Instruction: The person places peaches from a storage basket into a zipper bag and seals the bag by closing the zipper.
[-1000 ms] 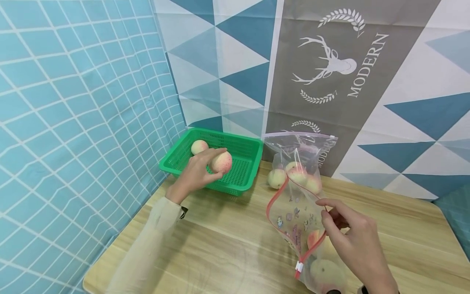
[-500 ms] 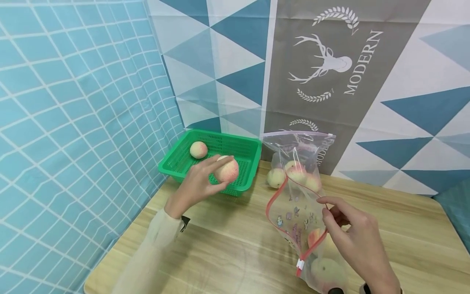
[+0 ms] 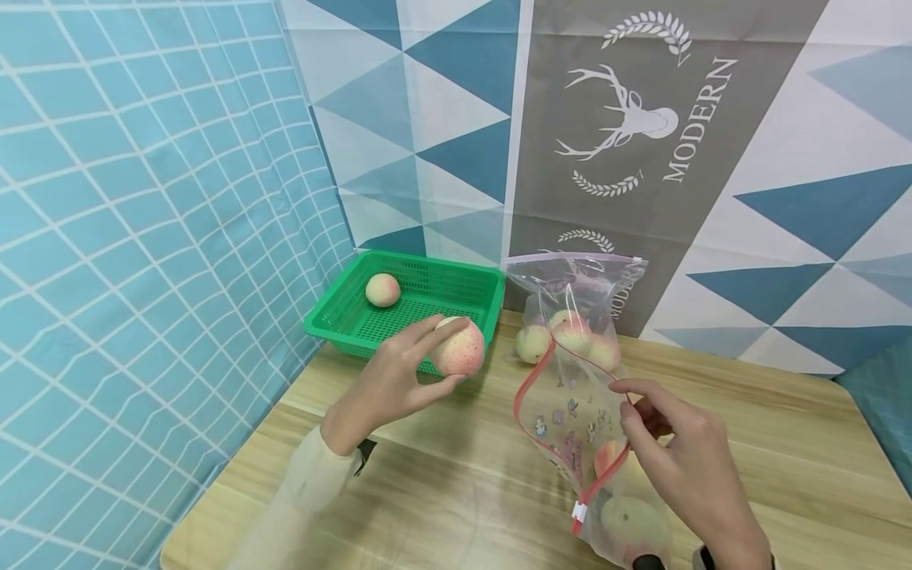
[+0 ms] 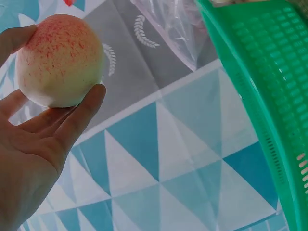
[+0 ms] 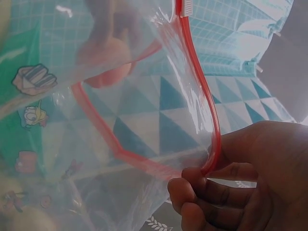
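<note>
A pale peach with a red blush (image 3: 459,348) is held between the thumb and fingers of my left hand (image 3: 392,376), in the air just in front of the green basket (image 3: 335,342). The left wrist view shows the same peach (image 4: 60,62) at the fingertips. My right hand (image 3: 687,459) pinches the red zip edge of a clear zip bag (image 3: 570,412), whose mouth gapes open. Through the plastic, a peach (image 3: 634,522) shows low in this bag. In the right wrist view, thumb and fingers grip the red rim (image 5: 215,144).
Another peach (image 3: 382,290) lies in the back left of the basket. Behind the red-edged bag stands a second clear bag with a lilac zip (image 3: 577,257), with several peaches (image 3: 570,332) in it. The wooden table (image 3: 427,475) meets patterned cloth walls.
My left hand has carried the peach out of the basket, moving right and toward me. The right hand keeps its pinch on the bag's edge with little movement.
</note>
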### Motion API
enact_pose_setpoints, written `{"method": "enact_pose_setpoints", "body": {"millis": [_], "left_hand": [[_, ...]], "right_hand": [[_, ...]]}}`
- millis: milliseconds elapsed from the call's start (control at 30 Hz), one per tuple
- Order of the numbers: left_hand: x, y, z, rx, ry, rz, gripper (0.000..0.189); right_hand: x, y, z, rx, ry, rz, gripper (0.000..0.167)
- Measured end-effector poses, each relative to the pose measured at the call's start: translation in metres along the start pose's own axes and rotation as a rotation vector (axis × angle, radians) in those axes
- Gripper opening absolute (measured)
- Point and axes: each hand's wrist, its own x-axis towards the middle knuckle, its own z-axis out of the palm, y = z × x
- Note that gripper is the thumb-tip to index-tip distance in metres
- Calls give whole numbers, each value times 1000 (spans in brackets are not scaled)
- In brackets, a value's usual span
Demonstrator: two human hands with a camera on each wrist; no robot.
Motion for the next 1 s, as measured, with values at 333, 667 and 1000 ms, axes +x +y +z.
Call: {"method": "enact_pose_setpoints", "body": {"millis": [333, 667, 1000], "left_hand": [[0, 24, 1, -12, 1, 50, 65], [-2, 41, 0, -16, -5, 70, 67], [9, 55, 4, -81, 31, 131, 68]], "right_hand": [[-1, 2, 0, -1, -7, 5, 32], [-1, 3, -1, -24, -3, -13, 33], [0, 1, -2, -23, -10, -30, 32]]}}
